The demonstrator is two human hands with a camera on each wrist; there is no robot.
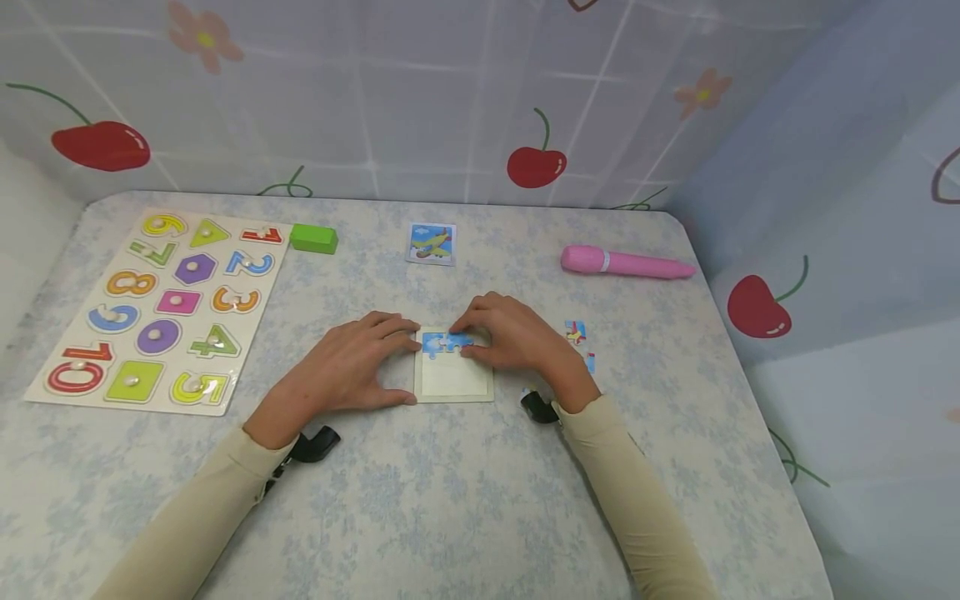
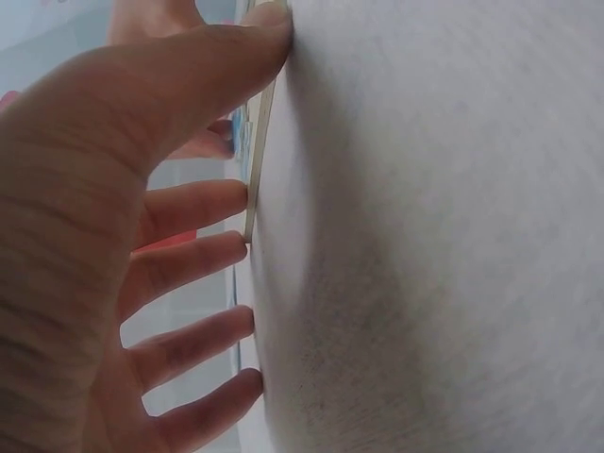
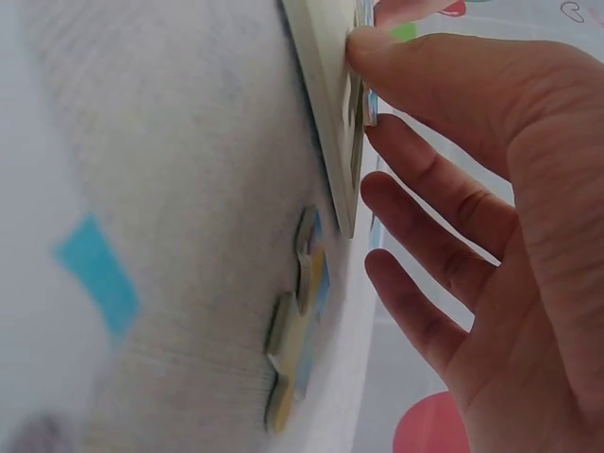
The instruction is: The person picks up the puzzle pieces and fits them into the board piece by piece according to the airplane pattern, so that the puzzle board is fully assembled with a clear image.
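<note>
Puzzle tray (image 1: 454,379) mostly bare, blue pieces (image 1: 433,342) only along its far edge
Left hand (image 1: 352,362) steadies its left side, fingers (image 2: 193,347) spread, gripping nothing; right hand (image 1: 513,333) pinches a piece (image 1: 460,341) there; loose pieces (image 1: 575,332), not yet placed, lie right; mottled surface (image 1: 397,500) carries number board (image 1: 195,329), pink pen-like object (image 1: 633,264), picture card (image 1: 431,244), green block (image 1: 313,239); cherry-print curtain (image 1: 450,100) hangs behind

Play table (image 1: 450,517), cherry-print backdrop (image 1: 435,108), number puzzle (image 1: 147,310)

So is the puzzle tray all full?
No, the puzzle tray is only partly full: blue puzzle pieces are at its top, but its lower part is bare.
</note>
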